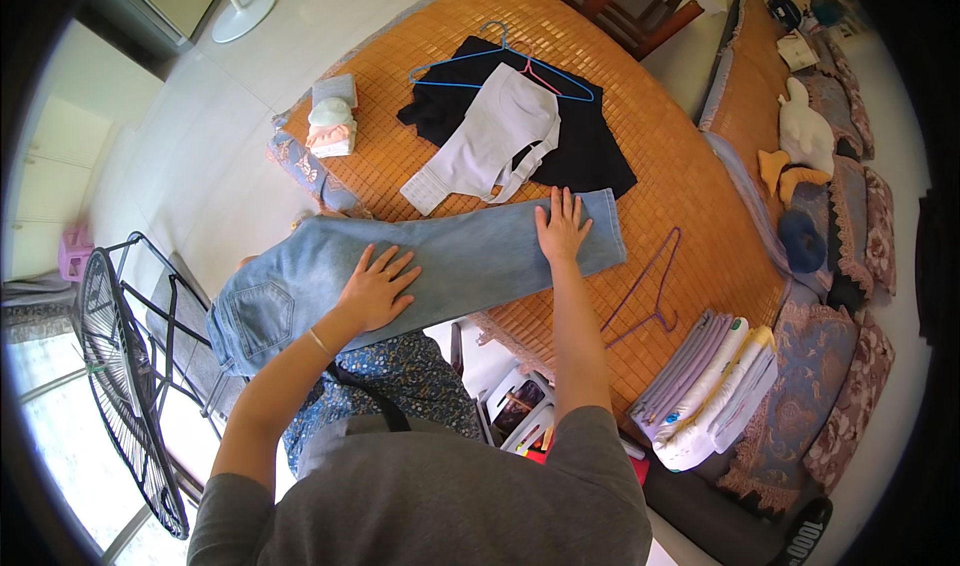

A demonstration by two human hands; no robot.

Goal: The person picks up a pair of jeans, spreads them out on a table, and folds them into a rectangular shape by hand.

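Observation:
A pair of light blue jeans (465, 251), folded lengthwise, stretches across the near edge of a bed-like surface covered by a woven bamboo mat (675, 183). Its waist end with a back pocket hangs over at the left, by my lap. My left hand (377, 288) lies flat with spread fingers on the upper leg part. Near the hem, my right hand (562, 228) presses flat, fingers apart. Just beyond the jeans are a pale grey bra (495, 130) and a black garment (592, 146) beneath it. A blue hanger (457, 63) and a pink hanger (536, 74) rest there.
A purple hanger (664, 281) lies right of the jeans, near a folded stack of cloth (705, 393). Small folded items (331, 115) sit at the mat's left edge. A black folding chair (127, 386) stands left, a wooden chair (622, 3) behind. Cushions (795, 386) line the right.

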